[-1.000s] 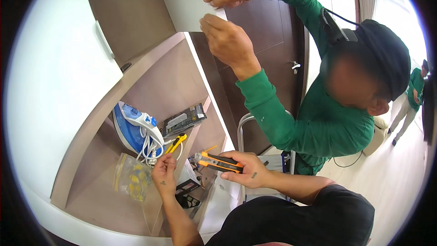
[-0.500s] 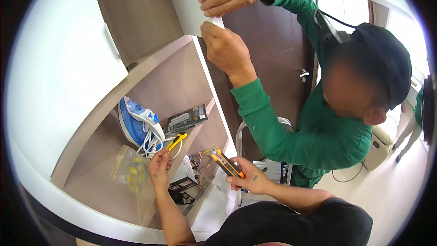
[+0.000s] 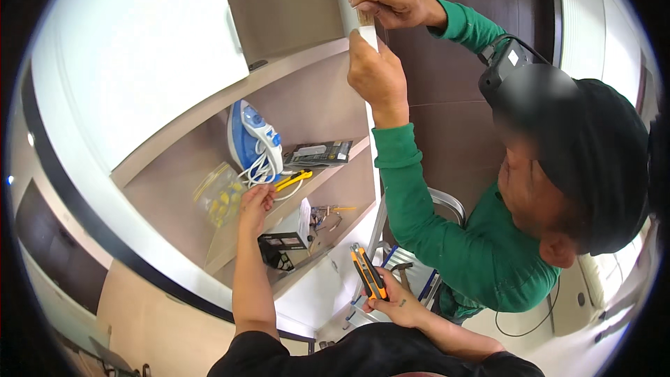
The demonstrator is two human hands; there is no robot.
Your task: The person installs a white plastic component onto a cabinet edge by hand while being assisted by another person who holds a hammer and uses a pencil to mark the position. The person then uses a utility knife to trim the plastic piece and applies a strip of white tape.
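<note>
My left hand [image 3: 257, 201] reaches in over the open shelf, fingers closed on the near end of a slim yellow utility knife [image 3: 294, 180]. Lower and to the right, my right hand [image 3: 395, 299] grips a larger orange and black utility knife [image 3: 368, 272], its front pointing up and away from me. Just beyond the yellow knife lie a blue and white clothes iron [image 3: 252, 132] with a bundled white cord and a flat black package [image 3: 319, 153]. Left of my left hand is a clear zip bag [image 3: 222, 195] with yellow pieces inside.
A co-worker in green sleeves [image 3: 447, 230] stands close on the right, both hands [image 3: 380, 77] on a pale panel edge. The lower shelf bears a dark box [image 3: 287, 237] and small tools [image 3: 328, 218]. A stepladder [image 3: 412, 265] carrying a hammer [image 3: 403, 272] stands beside my right hand.
The view has shifted, so the cabinet sits further right in the picture. My left hand keeps the yellow knife near the shelf; my right hand has lowered relative to the shelf with the orange knife.
</note>
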